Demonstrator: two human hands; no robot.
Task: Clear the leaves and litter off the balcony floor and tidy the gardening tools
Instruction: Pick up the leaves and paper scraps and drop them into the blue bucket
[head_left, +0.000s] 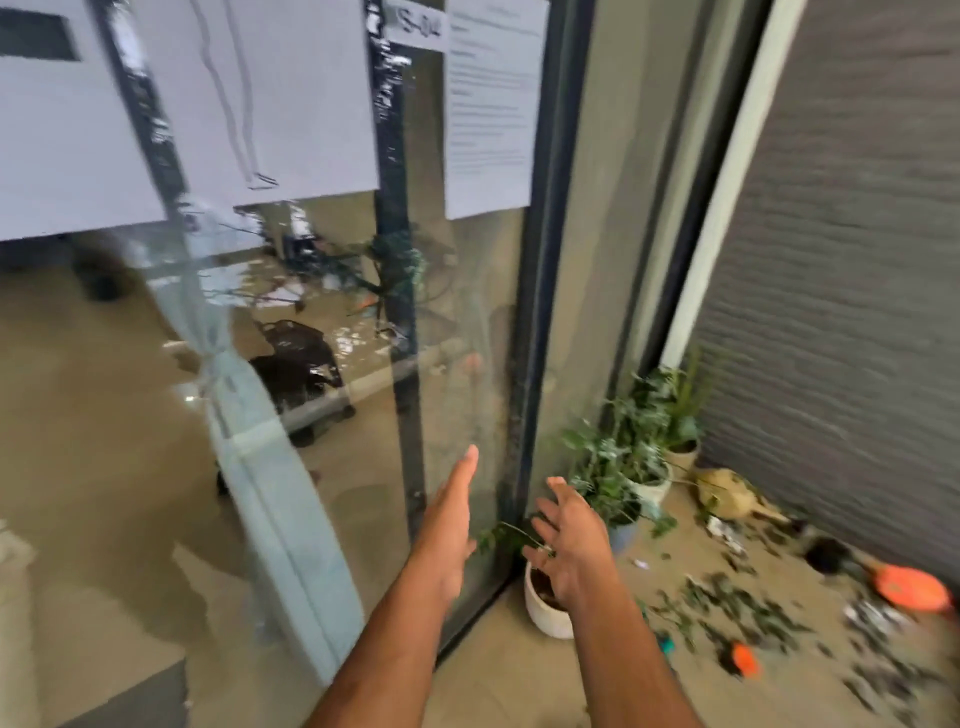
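Potted plants (631, 467) line the wall right of the glass door (322, 364), with leaves (737, 608) scattered further right.

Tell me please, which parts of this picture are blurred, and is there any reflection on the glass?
Head view: motion blur smears the leaves and the orange tool at lower right; the glass door carries reflections, plants among them; both hands, left and right, are fairly sharp; straight frames lean from wide-angle distortion.

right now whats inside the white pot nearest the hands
Inside the white pot there is dark soil and a thin leafy stem leaning left toward the glass door. The right hand, open and empty, covers the pot's right side, so the rest is hidden.
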